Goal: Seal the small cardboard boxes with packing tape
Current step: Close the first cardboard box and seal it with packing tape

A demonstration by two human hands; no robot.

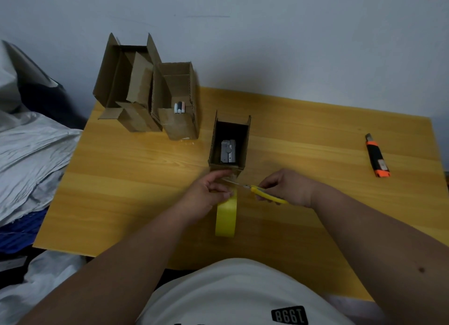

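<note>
While seated at table (121, 191): left hand (206, 193) closed on top of yellow tape roll (226, 215), roll stood on edge just in front of nearest box (229, 145). Right hand (286, 186) gripped yellow scissors (264, 193), blades pointed left toward the left fingers, close to the box's near wall. Whether blades met tape: cannot tell. Nearest box open at top, flaps up, grey object (228, 151) lying inside. Two more boxes at far left of table, touching: large box (126, 86) with flaps spread; mid box (177, 101) open, small markers (179, 107) standing in it. Orange-black knife (376, 156) lay well apart at right edge. Grey bedding (29, 142) beside table at left.
</note>
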